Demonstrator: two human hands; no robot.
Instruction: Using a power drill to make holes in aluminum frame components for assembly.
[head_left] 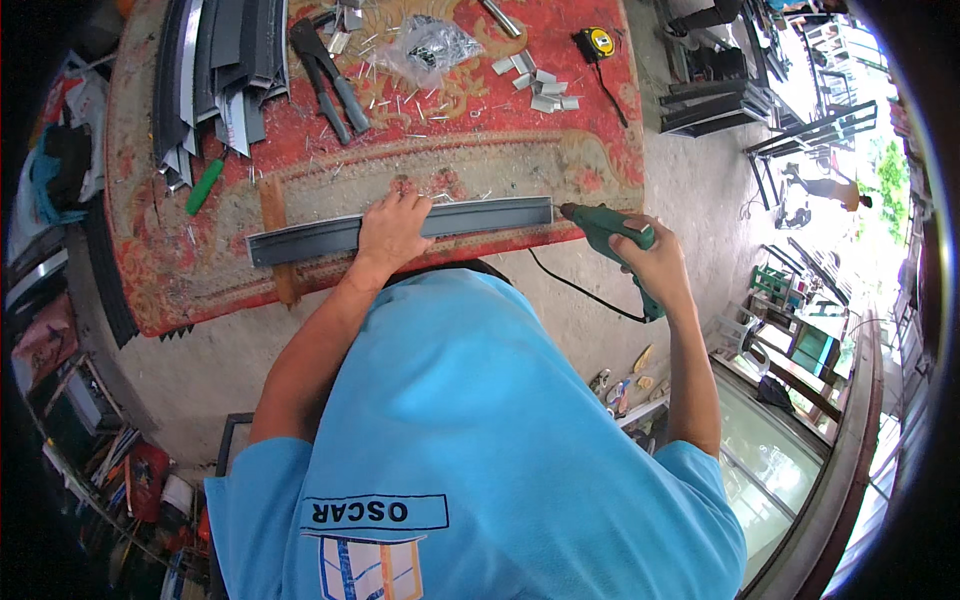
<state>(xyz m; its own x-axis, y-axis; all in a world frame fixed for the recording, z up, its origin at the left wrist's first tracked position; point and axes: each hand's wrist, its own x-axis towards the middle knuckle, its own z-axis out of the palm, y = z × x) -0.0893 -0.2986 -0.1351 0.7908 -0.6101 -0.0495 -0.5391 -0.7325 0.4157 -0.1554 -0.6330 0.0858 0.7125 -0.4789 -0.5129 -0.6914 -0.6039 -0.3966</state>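
A long grey metal profile point(480, 217) lies along the near edge of the table, its left part resting across a wooden strip point(273, 205). My left hand point(394, 228) presses down on the profile near its middle, fingers closed over its far edge. In my right hand point(655, 260) is a green corded power drill point(600, 226), gripped round its body. The drill's tip points left, close to the profile's right end; whether they touch I cannot tell. A black cord point(585, 290) hangs below the drill.
The table wears a worn red patterned cover point(480, 155). On it lie stacked grey profiles point(222, 60), a green-handled screwdriver point(206, 186), a black-handled riveter point(325, 80), a plastic bag point(428, 45), small metal angle pieces point(540, 85) and a yellow tape measure point(596, 43). Loose rivets are scattered about.
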